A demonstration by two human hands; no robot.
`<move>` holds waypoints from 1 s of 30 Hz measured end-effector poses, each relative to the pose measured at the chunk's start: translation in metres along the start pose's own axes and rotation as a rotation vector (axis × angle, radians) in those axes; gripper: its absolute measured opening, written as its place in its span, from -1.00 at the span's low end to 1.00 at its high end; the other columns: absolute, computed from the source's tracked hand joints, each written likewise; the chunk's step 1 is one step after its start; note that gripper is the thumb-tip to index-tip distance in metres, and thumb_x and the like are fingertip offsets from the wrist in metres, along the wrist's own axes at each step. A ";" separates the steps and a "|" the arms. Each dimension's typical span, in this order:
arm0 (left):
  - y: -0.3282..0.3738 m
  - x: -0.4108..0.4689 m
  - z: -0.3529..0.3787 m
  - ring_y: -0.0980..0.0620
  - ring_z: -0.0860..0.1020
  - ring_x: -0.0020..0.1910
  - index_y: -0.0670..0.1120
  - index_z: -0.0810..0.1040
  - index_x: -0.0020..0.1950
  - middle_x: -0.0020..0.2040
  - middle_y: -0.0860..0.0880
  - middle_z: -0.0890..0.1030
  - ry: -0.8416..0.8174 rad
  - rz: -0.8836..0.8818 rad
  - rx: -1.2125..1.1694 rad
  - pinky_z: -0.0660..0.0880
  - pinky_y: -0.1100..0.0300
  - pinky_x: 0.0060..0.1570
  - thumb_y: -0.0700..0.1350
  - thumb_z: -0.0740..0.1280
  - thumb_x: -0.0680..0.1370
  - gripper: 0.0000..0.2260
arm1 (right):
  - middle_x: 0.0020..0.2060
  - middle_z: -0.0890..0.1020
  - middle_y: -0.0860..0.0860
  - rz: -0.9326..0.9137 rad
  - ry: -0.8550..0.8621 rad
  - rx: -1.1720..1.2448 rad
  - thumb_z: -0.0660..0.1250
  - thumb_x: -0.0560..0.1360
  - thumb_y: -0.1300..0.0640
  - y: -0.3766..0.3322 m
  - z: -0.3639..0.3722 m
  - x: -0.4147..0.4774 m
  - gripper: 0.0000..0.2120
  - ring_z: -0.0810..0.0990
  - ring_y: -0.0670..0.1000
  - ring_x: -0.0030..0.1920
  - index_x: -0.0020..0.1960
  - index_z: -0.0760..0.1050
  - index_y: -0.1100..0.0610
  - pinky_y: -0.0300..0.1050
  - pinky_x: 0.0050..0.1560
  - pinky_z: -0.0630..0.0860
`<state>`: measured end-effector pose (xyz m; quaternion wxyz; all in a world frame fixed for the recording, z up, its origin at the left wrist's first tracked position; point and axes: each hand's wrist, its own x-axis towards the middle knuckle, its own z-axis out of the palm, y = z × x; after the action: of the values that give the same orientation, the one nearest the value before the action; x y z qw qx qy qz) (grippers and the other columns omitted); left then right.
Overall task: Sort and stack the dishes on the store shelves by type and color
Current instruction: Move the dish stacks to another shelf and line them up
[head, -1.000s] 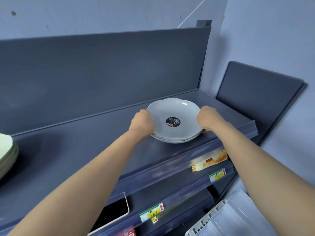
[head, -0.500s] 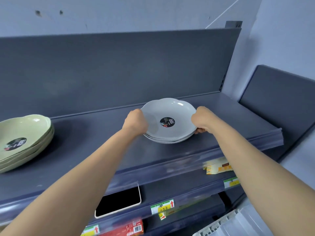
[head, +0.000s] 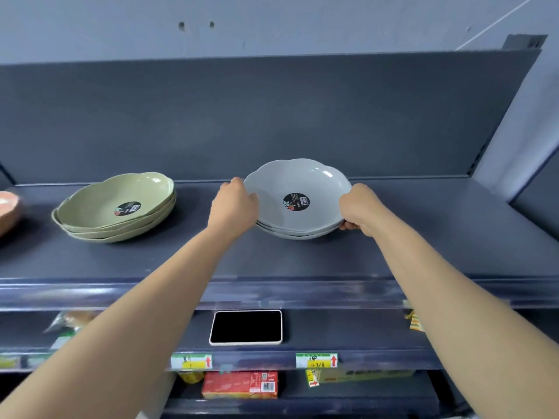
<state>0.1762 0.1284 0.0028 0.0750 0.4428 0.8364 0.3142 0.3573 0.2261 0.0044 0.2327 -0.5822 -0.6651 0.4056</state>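
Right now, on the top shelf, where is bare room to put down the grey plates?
Bare shelf lies right of the grey plate stack, held by left hand and right hand. A narrower gap separates it from the green plate stack. Far left is crowded by a pink dish.

2 stacks (head: 298,219) (shelf (head: 423,255)), apart.

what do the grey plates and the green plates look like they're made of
Grey plates: smooth and glossy, with bright glints near the scalloped rim; glazed ceramic or melamine, can't tell. Green plates: duller satin sheen, thin stacked rims; possibly melamine or plastic, uncertain.
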 end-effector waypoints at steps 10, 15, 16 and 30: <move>-0.059 -0.019 -0.051 -0.18 0.43 -0.08 -0.26 0.46 0.15 0.12 -0.21 0.57 0.157 -0.106 0.044 0.32 0.12 -0.11 -0.12 0.19 0.58 -0.75 | -0.02 0.56 0.18 -0.038 0.036 0.091 0.04 0.48 0.32 -0.035 0.055 -0.019 -0.65 0.53 0.14 -0.34 0.21 0.42 0.26 -0.22 -0.60 0.30; -0.090 -0.028 -0.083 -0.18 0.45 -0.05 -0.25 0.42 0.25 0.16 -0.22 0.54 0.177 -0.153 0.046 0.38 0.07 -0.06 -0.13 0.17 0.60 -0.72 | 0.17 0.55 0.20 0.018 0.100 0.182 0.07 0.51 0.29 -0.057 0.084 -0.034 -0.60 0.57 0.18 -0.28 0.35 0.29 0.26 -0.33 -0.71 0.28; -0.098 -0.029 -0.089 -0.18 0.45 -0.03 -0.25 0.41 0.26 0.17 -0.22 0.53 0.184 -0.163 0.046 0.38 0.07 -0.05 -0.13 0.17 0.60 -0.71 | 0.18 0.53 0.18 0.031 0.110 0.200 0.07 0.52 0.29 -0.062 0.090 -0.039 -0.60 0.58 0.19 -0.25 0.35 0.26 0.26 -0.30 -0.69 0.31; -0.201 -0.005 -0.132 -0.21 0.52 0.17 -0.30 0.22 0.40 0.35 -0.24 0.35 0.166 -0.516 -0.422 0.55 -0.06 0.12 -0.02 0.33 0.53 -0.42 | 0.23 0.50 0.18 0.123 0.281 0.308 0.11 0.53 0.29 -0.093 0.149 -0.090 -0.60 0.64 0.24 -0.01 0.36 0.21 0.23 -0.41 -0.76 0.25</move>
<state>-0.0139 -0.0189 -0.0123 0.1738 0.1643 0.8407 0.4858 0.2057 0.0999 0.0101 0.3840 -0.6302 -0.5196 0.4307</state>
